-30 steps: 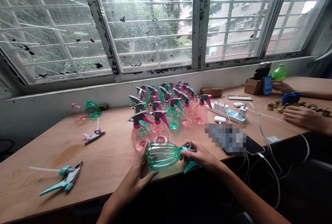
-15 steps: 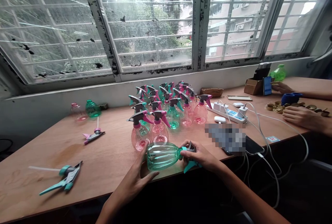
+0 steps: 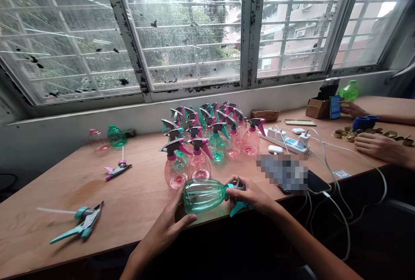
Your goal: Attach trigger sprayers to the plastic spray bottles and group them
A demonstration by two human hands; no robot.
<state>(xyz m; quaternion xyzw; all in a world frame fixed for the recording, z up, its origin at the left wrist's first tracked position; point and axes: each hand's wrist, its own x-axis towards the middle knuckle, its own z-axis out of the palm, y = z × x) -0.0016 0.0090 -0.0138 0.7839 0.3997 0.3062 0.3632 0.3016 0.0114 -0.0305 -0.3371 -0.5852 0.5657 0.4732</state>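
A clear green spray bottle [image 3: 205,195] lies on its side just above the near edge of the wooden table [image 3: 136,197]. My left hand [image 3: 171,223] cups its base, fingers wrapped round it. My right hand [image 3: 251,194] is closed on the teal and grey trigger head [image 3: 239,204] at the bottle's neck. Just behind stands a cluster of several pink and green spray bottles [image 3: 207,141] with trigger heads fitted.
Loose trigger heads lie at the left: a teal one [image 3: 81,223] and a pink one [image 3: 117,169]. Two headless bottles [image 3: 108,138] stand by the wall. A power strip [image 3: 287,141] with cables and a phone [image 3: 316,181] are to the right. Another person's hands [image 3: 376,146] rest at the far right.
The green bottle has turned slightly in my hands, and my left thumb has shifted on its base. Everything else is as it was.
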